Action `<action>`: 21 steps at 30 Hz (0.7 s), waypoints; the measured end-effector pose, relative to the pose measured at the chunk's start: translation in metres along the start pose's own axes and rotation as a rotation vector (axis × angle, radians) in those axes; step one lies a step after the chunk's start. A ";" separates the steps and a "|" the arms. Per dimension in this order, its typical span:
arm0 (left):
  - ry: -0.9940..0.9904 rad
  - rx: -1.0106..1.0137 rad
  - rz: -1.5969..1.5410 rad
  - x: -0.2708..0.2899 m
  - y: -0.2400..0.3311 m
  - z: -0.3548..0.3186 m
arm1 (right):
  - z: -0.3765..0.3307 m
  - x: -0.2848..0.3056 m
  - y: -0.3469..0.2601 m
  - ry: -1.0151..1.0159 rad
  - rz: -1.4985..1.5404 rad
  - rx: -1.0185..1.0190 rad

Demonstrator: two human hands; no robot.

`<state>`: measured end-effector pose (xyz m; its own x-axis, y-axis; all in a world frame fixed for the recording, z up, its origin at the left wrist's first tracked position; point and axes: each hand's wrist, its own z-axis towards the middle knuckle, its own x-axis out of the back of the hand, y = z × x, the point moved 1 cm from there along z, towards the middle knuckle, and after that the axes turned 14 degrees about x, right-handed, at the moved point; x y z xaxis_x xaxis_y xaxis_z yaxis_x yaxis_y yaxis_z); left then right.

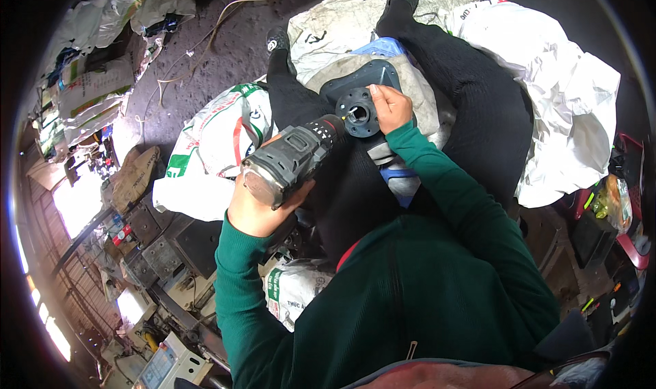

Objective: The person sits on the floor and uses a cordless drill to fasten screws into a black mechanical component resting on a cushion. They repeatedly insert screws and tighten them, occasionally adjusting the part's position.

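Dark round flange (360, 112) on a grey plastic housing (365, 78), propped on the lap between 2 black-clad legs. Looks stiff, hard, fairly light; best gripped by the rim, clear of the centre hole. Right hand (389, 107) clamped on that rim. Left hand (256, 208) wrapped around drill (290, 158), bit tip at the flange. White sacks (212, 150) around.

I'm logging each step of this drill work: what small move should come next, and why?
Probably ease the cordless drill forward, square to the hole. The left hand grips it with the tip right at the centre hole of the dark round flanged part, which the right hand steadies on the lap.
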<state>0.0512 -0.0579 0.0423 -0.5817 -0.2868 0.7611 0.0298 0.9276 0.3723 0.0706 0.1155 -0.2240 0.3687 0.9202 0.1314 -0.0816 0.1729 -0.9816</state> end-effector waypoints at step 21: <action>-0.075 -0.006 -0.018 -0.015 0.024 0.050 | -0.001 0.002 -0.007 0.057 0.013 0.033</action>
<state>0.0200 -0.0193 0.0136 -0.6416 -0.2846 0.7123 0.0233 0.9210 0.3890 0.0726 0.1157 -0.2172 0.4200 0.9009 0.1094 -0.1166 0.1732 -0.9780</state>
